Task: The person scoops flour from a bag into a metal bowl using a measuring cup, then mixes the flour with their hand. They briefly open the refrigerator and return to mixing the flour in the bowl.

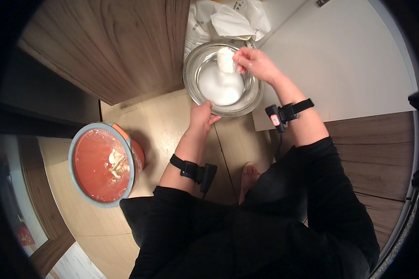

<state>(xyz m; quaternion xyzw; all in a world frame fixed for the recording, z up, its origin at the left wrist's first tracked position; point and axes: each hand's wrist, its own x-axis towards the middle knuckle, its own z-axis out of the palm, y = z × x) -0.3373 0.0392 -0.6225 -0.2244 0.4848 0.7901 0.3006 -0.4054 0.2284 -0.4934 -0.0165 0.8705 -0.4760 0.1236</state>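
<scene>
A round metal basin with a wide shiny rim is ahead of me, below the white bags. White fine-looking stuff lies in it; whether it is powder or grain I cannot tell. My left hand grips the near-left rim, thumb on top and the other fingers partly hidden beneath. Over the far side of the basin, my right hand is closed on a small white cup. The cup's inside is too bright to make out, and a pale patch below it blends into the white stuff.
Crumpled white plastic bags lie beyond the basin. Wood-grain cabinet doors stand at the left, and a white panel is on the right. On the tiled floor, an orange-red bin with a grey rim holds pale scraps.
</scene>
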